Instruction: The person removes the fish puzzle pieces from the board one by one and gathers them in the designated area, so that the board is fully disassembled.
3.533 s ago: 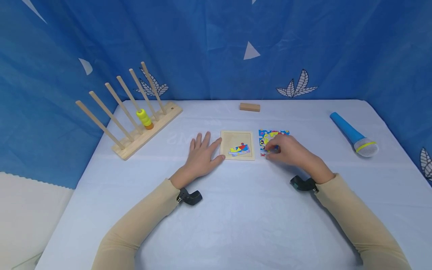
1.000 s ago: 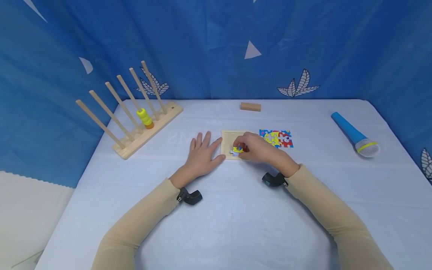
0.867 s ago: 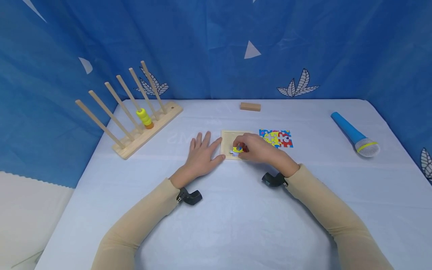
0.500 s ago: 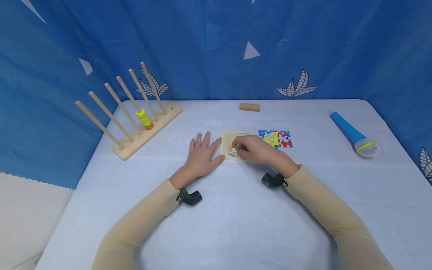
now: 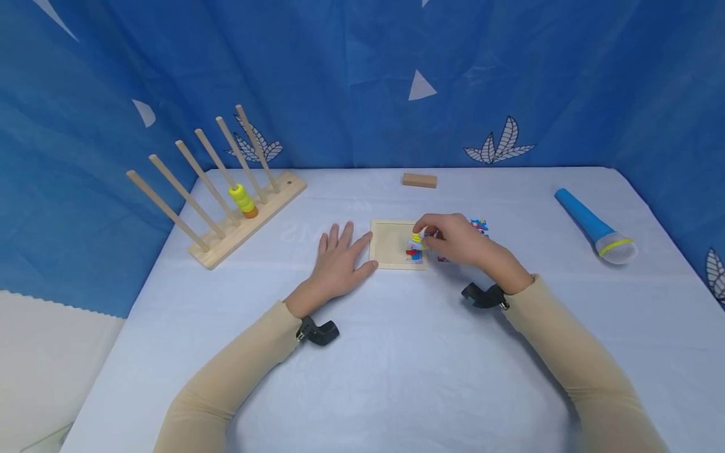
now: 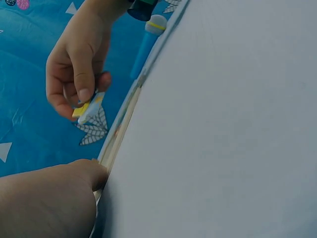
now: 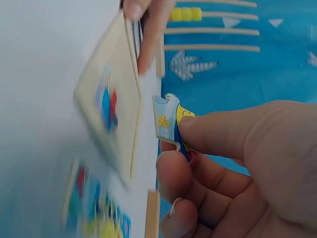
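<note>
My left hand (image 5: pixel 338 264) lies flat with fingers spread on the table, thumb and index finger touching the left rim of a square wooden puzzle tray (image 5: pixel 391 242). Thumb and fingers of my right hand (image 5: pixel 461 240) pinch a jigsaw piece (image 7: pixel 167 119), light blue and yellow with a small starfish print. That hand is raised over the tray's right side, and the piece hangs above the tray, apart from it. A red and blue jigsaw piece (image 5: pixel 414 257) lies in the tray's lower right corner. More puzzle pieces (image 5: pixel 479 225) lie right of the tray, mostly hidden by my right hand.
A wooden peg stand (image 5: pixel 249 220) with yellow beads on one peg stands at the left. Behind the tray lies a small wooden block (image 5: pixel 420 180). A blue toy microphone (image 5: pixel 591 223) lies at the far right. A blue curtain (image 5: pixel 351 82) hangs behind the table.
My right hand has moved right and up from the tray's middle, holding one piece. The red and blue piece now shows in the tray's lower right corner. My left hand has stayed put.
</note>
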A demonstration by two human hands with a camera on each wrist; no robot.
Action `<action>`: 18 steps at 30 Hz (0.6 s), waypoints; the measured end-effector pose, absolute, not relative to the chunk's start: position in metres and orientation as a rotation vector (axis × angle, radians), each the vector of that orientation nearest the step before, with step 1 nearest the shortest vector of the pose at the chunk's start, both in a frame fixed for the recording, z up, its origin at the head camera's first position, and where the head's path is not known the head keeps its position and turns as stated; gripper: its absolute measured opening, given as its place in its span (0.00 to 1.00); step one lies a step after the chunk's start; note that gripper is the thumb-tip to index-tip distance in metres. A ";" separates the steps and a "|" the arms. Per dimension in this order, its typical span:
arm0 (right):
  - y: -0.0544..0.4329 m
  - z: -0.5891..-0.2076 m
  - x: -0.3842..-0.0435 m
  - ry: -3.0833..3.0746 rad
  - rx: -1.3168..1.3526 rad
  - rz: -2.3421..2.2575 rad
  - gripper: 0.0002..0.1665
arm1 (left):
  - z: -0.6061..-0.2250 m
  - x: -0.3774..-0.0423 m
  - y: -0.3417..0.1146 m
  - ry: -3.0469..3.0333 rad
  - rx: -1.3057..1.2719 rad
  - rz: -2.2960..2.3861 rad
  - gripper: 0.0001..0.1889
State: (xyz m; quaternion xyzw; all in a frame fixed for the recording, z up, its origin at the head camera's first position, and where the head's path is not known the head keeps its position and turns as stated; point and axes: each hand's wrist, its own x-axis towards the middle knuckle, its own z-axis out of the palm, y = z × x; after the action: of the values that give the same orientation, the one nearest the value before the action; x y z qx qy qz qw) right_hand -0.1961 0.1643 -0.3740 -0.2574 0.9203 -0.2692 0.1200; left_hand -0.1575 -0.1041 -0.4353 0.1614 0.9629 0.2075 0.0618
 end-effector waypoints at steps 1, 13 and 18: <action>0.170 -0.373 -0.196 2.699 -0.737 -0.782 0.15 | -0.435 -0.157 -0.104 2.912 0.487 0.627 0.35; 0.230 -0.375 -0.180 2.788 -0.545 -0.753 0.13 | -0.437 -0.157 -0.106 2.918 0.482 0.608 0.36; 0.236 -0.379 -0.178 2.788 -0.572 -0.765 0.11 | -0.439 -0.158 -0.105 2.924 0.489 0.620 0.36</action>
State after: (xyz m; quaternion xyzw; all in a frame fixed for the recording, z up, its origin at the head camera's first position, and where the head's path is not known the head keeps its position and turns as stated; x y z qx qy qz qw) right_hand -0.1779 0.2365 -0.3791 -0.1932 0.9415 -0.2584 0.0972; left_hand -0.1583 -0.1046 -0.4386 0.1611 0.9639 0.2044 0.0565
